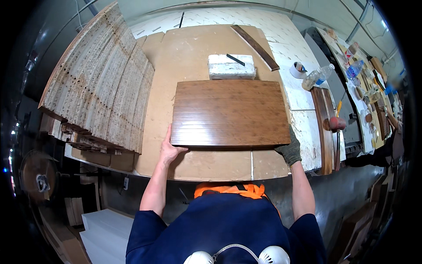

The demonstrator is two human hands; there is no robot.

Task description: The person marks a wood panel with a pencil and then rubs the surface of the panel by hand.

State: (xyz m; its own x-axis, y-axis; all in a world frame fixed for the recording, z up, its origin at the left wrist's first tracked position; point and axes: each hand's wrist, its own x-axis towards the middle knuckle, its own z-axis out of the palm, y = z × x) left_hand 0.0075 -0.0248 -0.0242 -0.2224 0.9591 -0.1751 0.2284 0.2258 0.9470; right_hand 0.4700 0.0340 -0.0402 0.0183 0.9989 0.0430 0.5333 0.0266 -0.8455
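You have the brown wooden slab (231, 113) squarely between your two hands, its long side running left to right and its top marked with fine lengthwise lines. Your left hand (169, 148), bare, grips the near left corner — the fingers reach up along the left end, while the thumb lies along the near edge. Your right hand (290, 150), in a dark grey glove, grasps the near right corner in much the same way, thumb toward the middle. The slab stretches away from you beyond both hands, over the cardboard (211, 167) that covers this part of the tabletop (306, 152); whether its underside is fully resting there, you cannot tell from this view.

Just beyond the slab's far edge sits a white block (231, 70) with a short black strip (236, 60) on top. A dark plank (256, 47) lies slantwise farther off, to the right. To your left stands a tall stack of boards (101, 83), well apart from the slab. On your right — past the gloved hand — lie long brown strips (323, 136) with a red-headed mallet (337, 123) beside them.
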